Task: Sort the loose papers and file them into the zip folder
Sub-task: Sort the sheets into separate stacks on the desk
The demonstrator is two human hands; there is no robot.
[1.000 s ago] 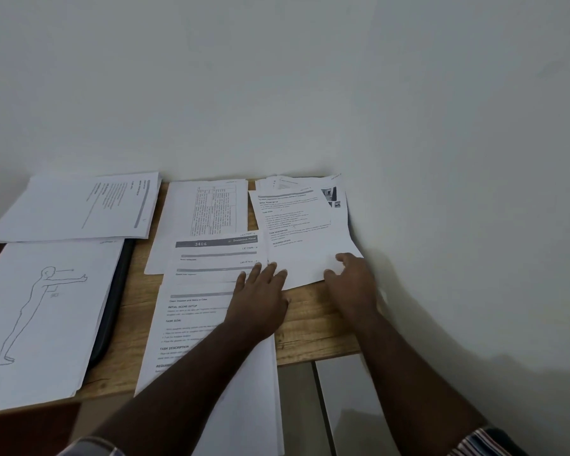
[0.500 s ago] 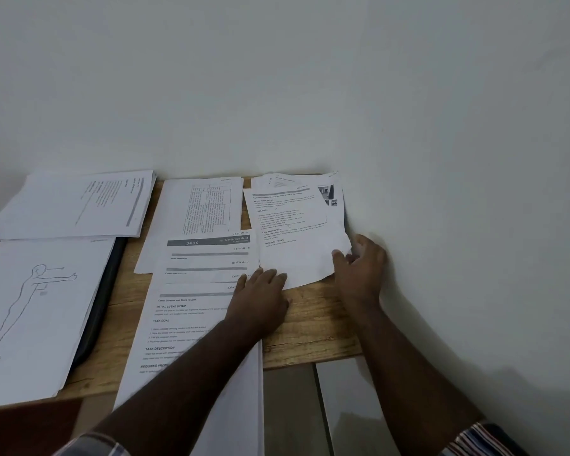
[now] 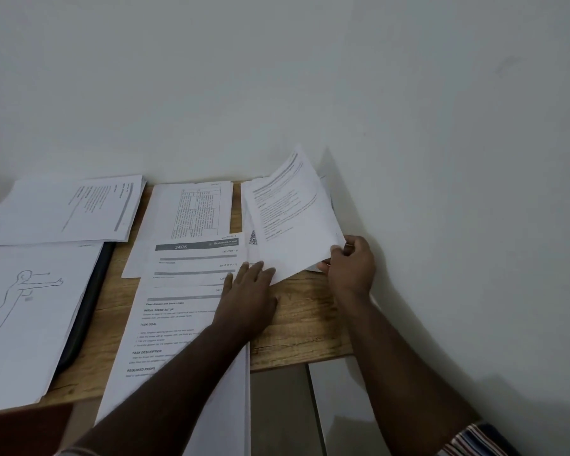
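One corner is all that's pinched of the top sheet [image 3: 290, 222] by the right hand [image 3: 351, 268], lifted off the right-hand stack on the bench [image 3: 310, 317]. Left hand [image 3: 249, 294] is laid flat, holding nothing. Tearing or a dragged second sheet is possible. Zip folder [image 3: 86, 307] is probably that dark edge at left.

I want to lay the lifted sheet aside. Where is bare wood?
Bare table shows between the left hand, the right hand and the front edge. A narrow strip runs beside the dark zip folder. Elsewhere papers overlap.
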